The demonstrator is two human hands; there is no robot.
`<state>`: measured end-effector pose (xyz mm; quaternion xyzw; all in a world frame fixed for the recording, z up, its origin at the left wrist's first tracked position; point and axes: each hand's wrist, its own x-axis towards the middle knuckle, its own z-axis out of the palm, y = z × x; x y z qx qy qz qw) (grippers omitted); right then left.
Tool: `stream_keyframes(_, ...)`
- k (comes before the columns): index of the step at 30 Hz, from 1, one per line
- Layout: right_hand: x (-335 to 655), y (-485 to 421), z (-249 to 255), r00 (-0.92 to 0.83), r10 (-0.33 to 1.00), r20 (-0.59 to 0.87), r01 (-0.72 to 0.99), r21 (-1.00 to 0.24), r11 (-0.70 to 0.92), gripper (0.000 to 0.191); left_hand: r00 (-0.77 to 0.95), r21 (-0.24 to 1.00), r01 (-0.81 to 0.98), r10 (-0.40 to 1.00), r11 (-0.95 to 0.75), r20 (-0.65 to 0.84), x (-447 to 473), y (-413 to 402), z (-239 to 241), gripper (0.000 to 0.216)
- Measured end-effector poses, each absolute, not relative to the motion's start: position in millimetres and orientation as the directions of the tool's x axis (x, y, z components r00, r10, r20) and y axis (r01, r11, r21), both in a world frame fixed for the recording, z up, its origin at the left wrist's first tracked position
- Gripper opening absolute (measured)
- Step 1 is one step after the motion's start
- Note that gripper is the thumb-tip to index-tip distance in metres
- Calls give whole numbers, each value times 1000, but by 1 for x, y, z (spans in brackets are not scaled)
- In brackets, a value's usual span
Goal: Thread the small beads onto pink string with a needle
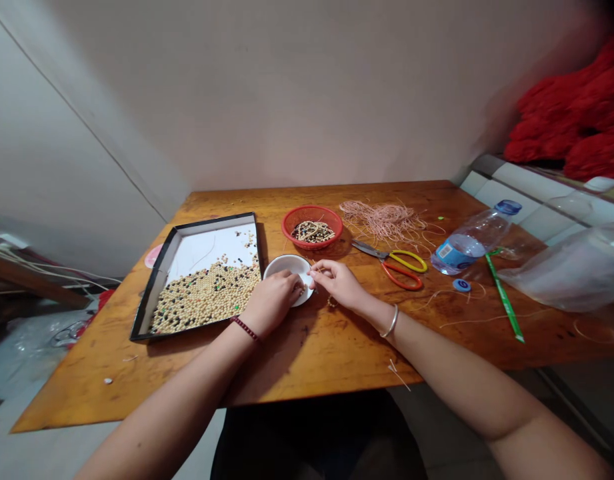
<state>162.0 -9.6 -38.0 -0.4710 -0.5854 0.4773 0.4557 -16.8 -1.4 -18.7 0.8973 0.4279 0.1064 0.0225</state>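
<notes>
My left hand [273,300] rests over the near edge of a small white bowl [287,267], fingers curled into it; what they pinch is hidden. My right hand [337,280] sits just right of the bowl, fingertips pinched together on something too small to name, perhaps a thin cord. A bead bracelet circles my left wrist, a silver bangle my right. Left of the bowl a black-rimmed tray [151,293] holds many tan and dark beads. Behind the bowl stands a red basket [311,215] with beads inside.
Scissors [394,263] with yellow and orange handles lie right of my hands. A tangle of pink cord [384,220], a plastic bottle [471,240] on its side, its blue cap [461,285], a green stick [504,300] and a clear bag [571,270] occupy the wooden table's [311,360] right side.
</notes>
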Motion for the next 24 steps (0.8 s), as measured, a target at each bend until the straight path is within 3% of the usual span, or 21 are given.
stream_keyframes(7, 166, -8, -39, -109, 990, 84, 160, -982, 101, 21, 628, 93, 750, 750, -654, 209, -14, 0, -21, 28)
stream_keyframes(15, 170, -9, -37, -43, 984, 174, 400, -899, 177, 19, 495, 379, 719, 812, -583, 310, -17, 7, -22, 13)
stream_keyframes(24, 169, -15, -29, -27, 974, 224, 515, -832, 206, 16, 449, 480, 658, 813, -581, 369, -14, 9, -20, 16)
